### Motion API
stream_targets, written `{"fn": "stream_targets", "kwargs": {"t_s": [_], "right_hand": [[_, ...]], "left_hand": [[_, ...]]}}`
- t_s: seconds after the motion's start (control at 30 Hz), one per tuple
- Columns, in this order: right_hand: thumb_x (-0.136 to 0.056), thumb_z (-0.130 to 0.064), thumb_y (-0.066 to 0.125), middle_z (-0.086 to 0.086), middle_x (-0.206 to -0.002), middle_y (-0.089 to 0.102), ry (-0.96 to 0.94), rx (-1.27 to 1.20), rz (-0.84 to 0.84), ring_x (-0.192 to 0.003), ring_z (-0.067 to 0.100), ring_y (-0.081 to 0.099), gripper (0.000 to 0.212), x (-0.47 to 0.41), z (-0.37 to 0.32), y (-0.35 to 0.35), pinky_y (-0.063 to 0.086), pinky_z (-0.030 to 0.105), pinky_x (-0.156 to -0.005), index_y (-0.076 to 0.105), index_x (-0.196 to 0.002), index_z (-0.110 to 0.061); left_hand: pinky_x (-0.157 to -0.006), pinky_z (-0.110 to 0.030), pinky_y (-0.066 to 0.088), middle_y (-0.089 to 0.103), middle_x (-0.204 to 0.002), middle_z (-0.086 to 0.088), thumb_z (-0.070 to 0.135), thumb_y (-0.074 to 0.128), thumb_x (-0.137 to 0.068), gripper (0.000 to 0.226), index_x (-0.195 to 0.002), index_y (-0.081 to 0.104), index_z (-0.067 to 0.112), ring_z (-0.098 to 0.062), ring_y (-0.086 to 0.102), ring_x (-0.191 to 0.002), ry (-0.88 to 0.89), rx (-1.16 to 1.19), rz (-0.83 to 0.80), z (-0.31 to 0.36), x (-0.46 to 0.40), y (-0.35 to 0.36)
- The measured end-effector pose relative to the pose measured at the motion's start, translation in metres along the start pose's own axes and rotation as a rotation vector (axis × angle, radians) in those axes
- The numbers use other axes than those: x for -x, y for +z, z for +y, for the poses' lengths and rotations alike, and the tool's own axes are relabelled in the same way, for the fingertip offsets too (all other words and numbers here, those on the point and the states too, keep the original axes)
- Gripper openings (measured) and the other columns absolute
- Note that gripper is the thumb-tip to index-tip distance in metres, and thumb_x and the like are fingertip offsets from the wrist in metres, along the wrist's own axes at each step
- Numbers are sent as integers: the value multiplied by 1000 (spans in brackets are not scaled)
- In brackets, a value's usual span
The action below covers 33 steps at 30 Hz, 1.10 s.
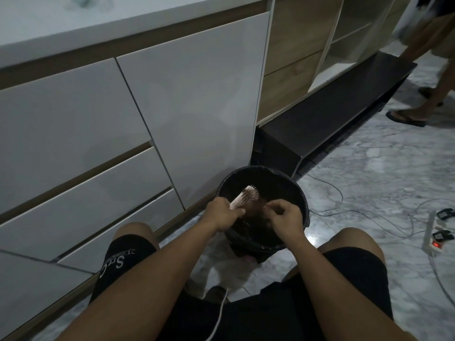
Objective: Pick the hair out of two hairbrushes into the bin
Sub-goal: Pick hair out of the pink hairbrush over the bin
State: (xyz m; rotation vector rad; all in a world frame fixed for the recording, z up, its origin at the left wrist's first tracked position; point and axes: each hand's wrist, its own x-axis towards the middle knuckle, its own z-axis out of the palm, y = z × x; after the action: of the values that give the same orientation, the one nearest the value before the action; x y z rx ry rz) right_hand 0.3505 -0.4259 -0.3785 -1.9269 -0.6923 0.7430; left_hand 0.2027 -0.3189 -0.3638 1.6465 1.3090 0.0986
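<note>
Two hands work over the black bin [299, 193]. The left hand [222, 214] grips the hairbrush [246, 196], and the right hand [285, 219] pinches brown hair [257, 207]. White cupboards [123, 119] stand behind, wires [364, 215] lie beside.

Hairbrush [245, 198] handle hidden in left hand [222, 214]; hair strands too dim to tell; bystander [428, 70] cropped at top edge.

Both bare forearms reach forward and converge between the spread knees. The left hand [222, 214] is curled into a closed grip, knuckles up, thumb pointing toward the other hand. The right hand [285, 219] sits just beside it, apart from it, back of the hand up, its fingers [272, 205] bent and pinched together at the tips.
</note>
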Motion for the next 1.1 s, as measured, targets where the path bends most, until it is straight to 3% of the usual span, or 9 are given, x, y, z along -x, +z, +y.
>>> {"fn": "stream_targets", "kwargs": {"t_s": [0.13,0.23,0.37,0.47,0.57,0.7,0.9,1.03,1.1], "right_hand": [[-91,-10,63,5,-98,70,106,-104,38,-82,10,65,8,0,-5,-4,51,19,-61,68,-95,-15],[-87,-2,63,5,-107,66,108,-225,-95,-94,19,67,22,5,-12,-4,61,33,-68,63,-105,-15],[-77,-14,76,-6,-119,54,-45,-123,-243,-105,14,59,56,8,-7,0,61,38,-80,58,-126,-35],[-71,-25,84,-8,-128,49,-172,33,-247,-115,6,50,61,6,1,5,45,14,-91,61,-127,-35],[-75,-17,81,-4,-122,57,-214,105,-137,-104,0,53,34,5,1,8,39,1,-85,73,-108,-23],[-84,-7,72,-5,-89,72,-76,-18,0,-85,13,70,22,1,2,4,61,37,-78,70,-80,-29],[-82,-3,67,-9,-101,66,-8,-143,-69,-100,16,65,28,2,-4,0,61,41,-78,67,-99,-26],[-69,-38,80,-17,-111,64,-16,-130,-119,-109,12,63,52,10,-2,9,58,43,-85,59,-116,-33],[-70,-36,81,-21,-109,60,-8,-96,-60,-108,14,63,57,9,1,11,59,44,-84,55,-121,-32]], "left_hand": [[-54,-30,41,63,-78,-22,34,71,-83,33,-84,62,2,-27,55,-62,-11,41,8,0,1,-3],[-41,-24,37,59,-72,-13,29,70,-82,24,-75,55,11,-22,52,-52,-42,81,-26,4,3,-2],[-50,-28,41,62,-68,-9,18,63,-79,10,-80,63,8,-21,54,-55,-59,145,-107,11,7,-2],[-51,-29,40,57,-64,-10,7,55,-83,12,-71,59,9,-19,51,-52,-43,184,-162,16,11,1],[-50,-30,41,57,-66,-11,0,50,-86,17,-72,58,8,-19,51,-52,-51,170,-182,17,10,3],[-47,-29,41,59,-72,-13,-6,43,-86,19,-95,59,-3,-19,52,-52,-82,164,-174,13,5,4],[-47,-29,42,59,-72,-12,-3,43,-88,25,-105,60,-6,-18,52,-52,-86,173,-173,13,2,5],[-48,-28,43,60,-72,-8,13,54,-92,14,-98,63,4,-17,52,-54,-52,186,-209,16,5,6],[-49,-29,42,60,-71,-9,11,53,-90,13,-96,62,4,-17,51,-53,-44,186,-214,17,6,7]]}}
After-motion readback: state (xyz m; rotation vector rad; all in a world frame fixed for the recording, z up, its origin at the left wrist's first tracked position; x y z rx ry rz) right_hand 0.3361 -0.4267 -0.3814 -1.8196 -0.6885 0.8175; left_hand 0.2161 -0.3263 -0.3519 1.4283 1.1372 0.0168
